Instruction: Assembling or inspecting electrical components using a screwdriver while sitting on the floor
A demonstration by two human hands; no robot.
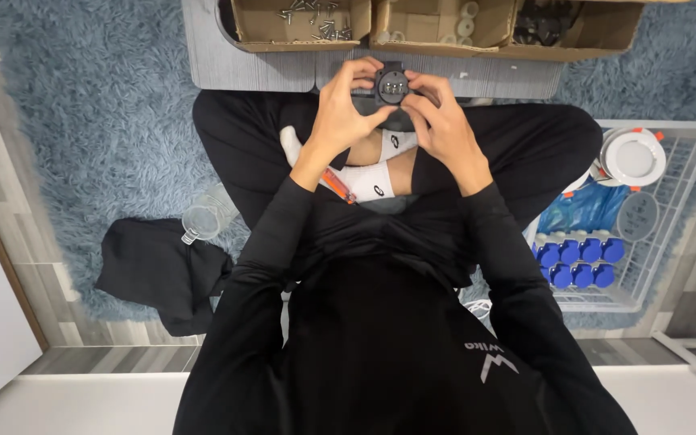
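- Your left hand (340,117) and right hand (443,121) meet over your crossed legs, both closed around a small black round part (391,84).
- The left hand's fingers curl over the part's left side and top edge; the right hand's fingertips pinch its right edge. The part's face, with small pale studs on it, is turned up toward you.
- The part is held in the air, just near of the low grey bench (251,68).
- On the bench, far from you, stand open cardboard boxes: the left box (263,28) holds loose screws (316,20), the middle box (420,24) holds pale rings.
- At right, a white wire basket (686,161) holds blue-capped pieces (577,262) and a white round fitting (632,157).
- At left, on the shaggy blue rug (82,105), lie a clear plastic cup (200,219) and a folded black cloth (159,270).
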